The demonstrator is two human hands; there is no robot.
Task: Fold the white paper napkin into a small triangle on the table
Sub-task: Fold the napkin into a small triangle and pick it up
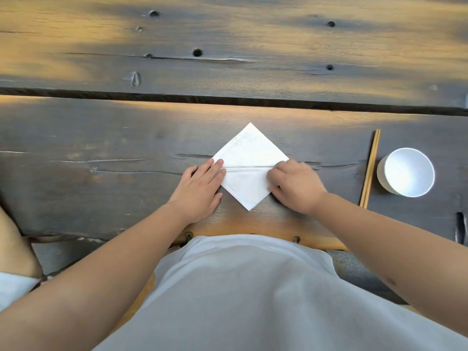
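The white paper napkin (249, 154) lies on the dark wooden table (101, 148) as a diamond, one corner pointing away from me and one toward me. A horizontal crease runs across its middle from left corner to right corner. My left hand (202, 186) rests flat on the napkin's left corner, fingers together and pressing down. My right hand (293, 184) covers the right corner, its fingers curled and pinching the paper at the end of the crease.
A pair of wooden chopsticks (370, 168) lies to the right of the napkin, and a white bowl (405, 172) stands beyond them. A dark gap (228, 100) runs between the table planks. The near table edge (253, 231) is close to my white shirt.
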